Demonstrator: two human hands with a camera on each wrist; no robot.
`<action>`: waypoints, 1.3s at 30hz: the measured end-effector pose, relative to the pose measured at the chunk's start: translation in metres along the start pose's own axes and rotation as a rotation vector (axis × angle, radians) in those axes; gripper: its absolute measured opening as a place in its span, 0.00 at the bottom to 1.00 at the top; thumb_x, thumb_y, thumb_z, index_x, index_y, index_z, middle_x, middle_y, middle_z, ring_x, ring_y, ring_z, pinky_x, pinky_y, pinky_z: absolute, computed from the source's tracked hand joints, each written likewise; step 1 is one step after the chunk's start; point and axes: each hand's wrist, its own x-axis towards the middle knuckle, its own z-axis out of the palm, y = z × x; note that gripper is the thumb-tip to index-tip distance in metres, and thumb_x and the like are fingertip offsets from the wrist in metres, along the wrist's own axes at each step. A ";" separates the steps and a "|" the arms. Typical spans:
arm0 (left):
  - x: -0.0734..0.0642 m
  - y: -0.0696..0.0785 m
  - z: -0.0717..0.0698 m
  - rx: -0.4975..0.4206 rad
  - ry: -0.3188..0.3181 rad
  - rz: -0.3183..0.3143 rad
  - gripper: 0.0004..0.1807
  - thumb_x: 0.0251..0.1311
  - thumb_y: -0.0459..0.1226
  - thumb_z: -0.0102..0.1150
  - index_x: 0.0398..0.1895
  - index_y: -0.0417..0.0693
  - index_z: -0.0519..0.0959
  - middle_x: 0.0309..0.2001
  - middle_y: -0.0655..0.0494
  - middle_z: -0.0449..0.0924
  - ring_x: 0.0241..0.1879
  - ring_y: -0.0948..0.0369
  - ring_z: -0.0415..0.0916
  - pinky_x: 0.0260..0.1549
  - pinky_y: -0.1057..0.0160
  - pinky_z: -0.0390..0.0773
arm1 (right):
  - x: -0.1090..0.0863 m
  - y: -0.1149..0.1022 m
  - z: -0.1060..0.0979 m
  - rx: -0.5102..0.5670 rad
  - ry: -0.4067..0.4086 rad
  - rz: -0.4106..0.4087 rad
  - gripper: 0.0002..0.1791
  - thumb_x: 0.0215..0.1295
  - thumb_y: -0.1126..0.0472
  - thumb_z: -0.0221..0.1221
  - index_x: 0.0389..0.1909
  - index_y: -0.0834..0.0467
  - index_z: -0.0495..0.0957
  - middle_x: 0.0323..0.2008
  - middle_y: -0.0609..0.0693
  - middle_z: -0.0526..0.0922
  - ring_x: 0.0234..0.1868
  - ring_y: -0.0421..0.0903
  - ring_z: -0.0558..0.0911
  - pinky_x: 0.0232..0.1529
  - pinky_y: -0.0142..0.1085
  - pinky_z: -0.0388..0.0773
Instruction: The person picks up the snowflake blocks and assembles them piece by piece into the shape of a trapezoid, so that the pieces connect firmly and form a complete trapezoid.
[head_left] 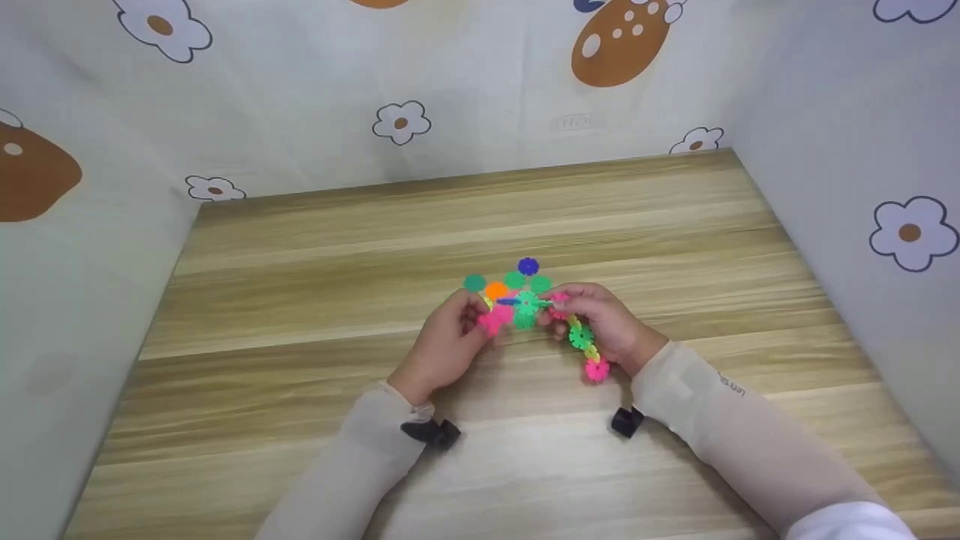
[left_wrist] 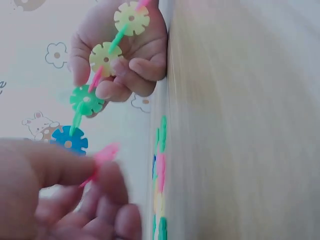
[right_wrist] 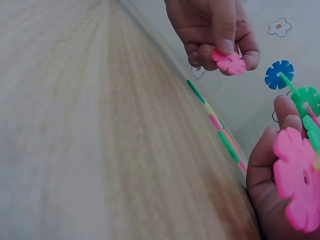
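My left hand (head_left: 442, 345) pinches a pink flower-shaped plastic disc (right_wrist: 231, 63) between thumb and fingers. Opposite it, my right hand (head_left: 611, 326) grips a chain of slotted plastic discs joined edge to edge. Yellow discs (left_wrist: 106, 59), a green disc (left_wrist: 86, 100) and, at the end toward the left hand, a blue disc (left_wrist: 69, 141) make up the chain. Its other end hangs below the right hand and finishes in a pink disc (head_left: 597, 370). A small gap lies between the pinched disc and the blue end.
Several loose discs lie flat on the wooden table (head_left: 315, 285) just beyond the hands, among them an orange disc (head_left: 496, 289), a dark blue disc (head_left: 528, 266) and a teal disc (head_left: 474, 283). Patterned white walls (head_left: 480, 150) enclose the table's back and sides.
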 end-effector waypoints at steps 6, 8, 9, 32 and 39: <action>0.002 -0.001 0.001 -0.214 0.155 0.040 0.14 0.65 0.22 0.51 0.53 0.35 0.73 0.42 0.48 0.75 0.41 0.55 0.73 0.38 0.68 0.78 | 0.000 0.001 0.000 -0.012 -0.015 0.000 0.21 0.72 0.70 0.49 0.41 0.48 0.91 0.31 0.46 0.90 0.25 0.40 0.77 0.34 0.32 0.79; 0.002 -0.001 0.002 -0.247 0.170 0.038 0.14 0.66 0.22 0.52 0.53 0.36 0.73 0.42 0.48 0.76 0.40 0.54 0.74 0.38 0.69 0.79 | 0.000 0.000 0.000 -0.018 -0.015 0.001 0.21 0.72 0.70 0.50 0.41 0.48 0.91 0.31 0.47 0.90 0.25 0.40 0.78 0.34 0.32 0.79; 0.002 -0.001 0.002 -0.252 0.175 0.038 0.13 0.66 0.22 0.52 0.52 0.36 0.74 0.42 0.48 0.76 0.40 0.54 0.74 0.38 0.69 0.80 | 0.000 0.000 0.001 -0.023 -0.015 0.001 0.21 0.71 0.70 0.50 0.41 0.48 0.91 0.31 0.47 0.90 0.25 0.40 0.78 0.34 0.32 0.80; -0.002 0.002 0.000 -0.217 0.151 0.065 0.11 0.71 0.25 0.55 0.52 0.34 0.81 0.43 0.47 0.79 0.35 0.56 0.74 0.34 0.69 0.80 | 0.000 0.001 0.001 -0.103 -0.006 0.014 0.21 0.69 0.72 0.52 0.41 0.48 0.91 0.33 0.48 0.91 0.28 0.40 0.82 0.35 0.33 0.82; -0.003 0.002 0.000 -0.207 0.129 0.106 0.10 0.70 0.24 0.55 0.51 0.34 0.79 0.36 0.50 0.76 0.28 0.57 0.74 0.28 0.69 0.77 | -0.001 0.001 0.000 -0.076 -0.035 0.006 0.20 0.70 0.73 0.54 0.42 0.48 0.91 0.35 0.48 0.92 0.31 0.40 0.85 0.37 0.33 0.84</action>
